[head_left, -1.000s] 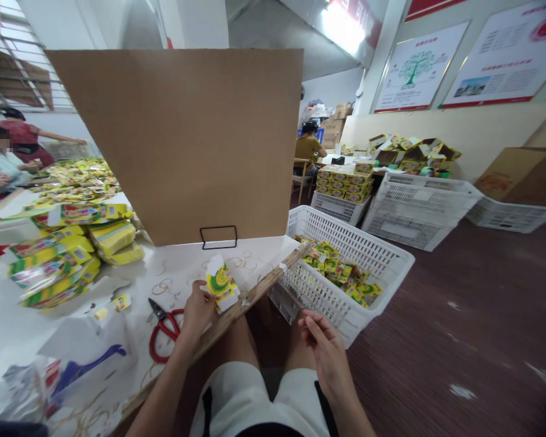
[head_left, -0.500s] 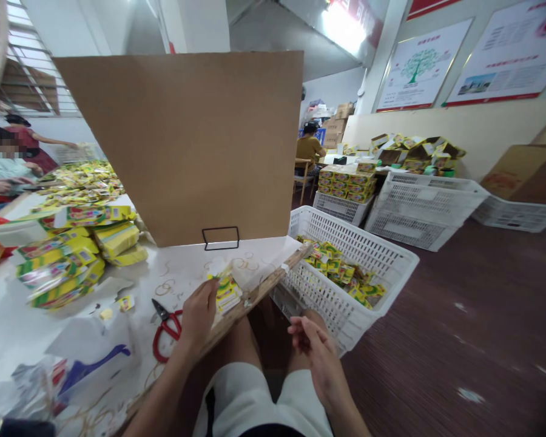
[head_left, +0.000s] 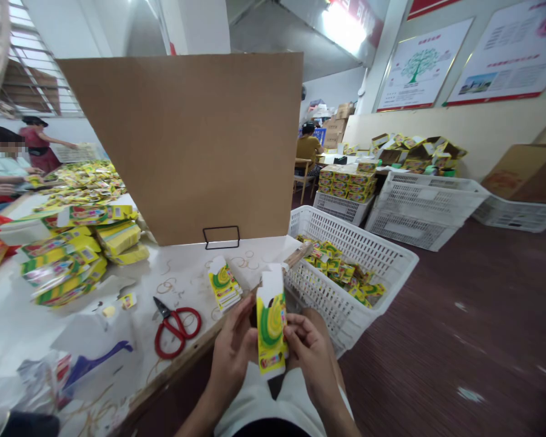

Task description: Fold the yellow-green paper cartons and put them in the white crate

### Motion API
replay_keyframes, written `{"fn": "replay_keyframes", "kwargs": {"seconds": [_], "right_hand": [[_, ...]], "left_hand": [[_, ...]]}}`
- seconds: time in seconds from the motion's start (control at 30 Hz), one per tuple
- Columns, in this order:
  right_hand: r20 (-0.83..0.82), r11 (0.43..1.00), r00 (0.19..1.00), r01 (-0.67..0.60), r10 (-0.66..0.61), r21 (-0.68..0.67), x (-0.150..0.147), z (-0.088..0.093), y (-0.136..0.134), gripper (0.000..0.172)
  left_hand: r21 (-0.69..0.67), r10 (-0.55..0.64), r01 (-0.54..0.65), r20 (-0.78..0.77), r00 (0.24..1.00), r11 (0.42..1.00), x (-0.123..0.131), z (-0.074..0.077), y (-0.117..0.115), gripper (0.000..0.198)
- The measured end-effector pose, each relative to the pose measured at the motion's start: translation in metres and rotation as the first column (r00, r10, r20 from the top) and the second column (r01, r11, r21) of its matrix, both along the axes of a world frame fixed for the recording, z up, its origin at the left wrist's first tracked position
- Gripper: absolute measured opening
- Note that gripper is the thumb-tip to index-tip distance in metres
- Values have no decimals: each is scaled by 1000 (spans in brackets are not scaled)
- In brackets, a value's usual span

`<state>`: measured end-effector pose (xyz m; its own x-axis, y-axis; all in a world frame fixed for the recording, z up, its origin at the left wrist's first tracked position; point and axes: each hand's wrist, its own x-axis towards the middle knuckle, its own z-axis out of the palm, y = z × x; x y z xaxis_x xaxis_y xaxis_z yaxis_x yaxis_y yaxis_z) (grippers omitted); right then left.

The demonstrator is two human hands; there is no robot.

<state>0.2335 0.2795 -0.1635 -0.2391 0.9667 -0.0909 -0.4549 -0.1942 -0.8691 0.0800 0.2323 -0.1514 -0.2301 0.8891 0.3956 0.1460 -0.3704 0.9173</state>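
Observation:
A yellow-and-green printed carton (head_left: 272,331) with its white top flap raised is held upright above my lap. My left hand (head_left: 234,343) is at the carton's left side, its fingers along that edge and the thumb near the front. The fingers of my right hand (head_left: 308,343) pinch the right edge. On the table edge to the left lies a small stack of flat cartons (head_left: 225,283), apart from both hands. Red-handled scissors (head_left: 175,328) rest on the table beyond my left forearm.
A white plastic basket (head_left: 391,249) holding several small yellow cartons stands at the right. A large cardboard panel (head_left: 186,145) rises at the table's back. Bundled cartons (head_left: 68,261) and rubber bands (head_left: 166,286) lie on the table. People work farther off.
My left hand has moved from the stack on the table to above my lap, now with a carton. My right hand has come up to the carton's other side.

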Motion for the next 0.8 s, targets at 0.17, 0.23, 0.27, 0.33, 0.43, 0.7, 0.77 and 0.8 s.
{"fn": "replay_keyframes", "kwargs": {"seconds": [0.17,0.23,0.27,0.33,0.43,0.7,0.77,0.8], "right_hand": [[-45,995,994,-104,104,2,-8,-4,-6,30],[-36,994,993,-108,108,5,-9,-4,-5,30],[-24,995,995,-99,99,6,-8,-3,-5,30],[17,998,998,-68,67,14,-8,-3,-4,31],[79,998,996,-39,36,44,-8,-4,-3,32],[179,987,983,-56,28,154,-10,3,-11,31],[213,984,977,-52,15,169,-11,5,-14,28],[229,984,973,-47,6,172,-11,6,-14,28]], "left_hand": [[-241,-201,400,577,792,884,6,13,7,51],[-227,-231,479,654,720,848,9,16,7,50],[-222,-237,494,670,703,841,10,17,6,49],[-219,-240,497,672,701,840,11,17,6,49],[-241,-234,455,605,761,857,10,14,8,51],[-252,-91,146,220,971,957,15,6,9,43],[-246,-20,55,142,990,968,17,5,9,41],[-251,7,22,117,993,968,17,4,9,41]]}}
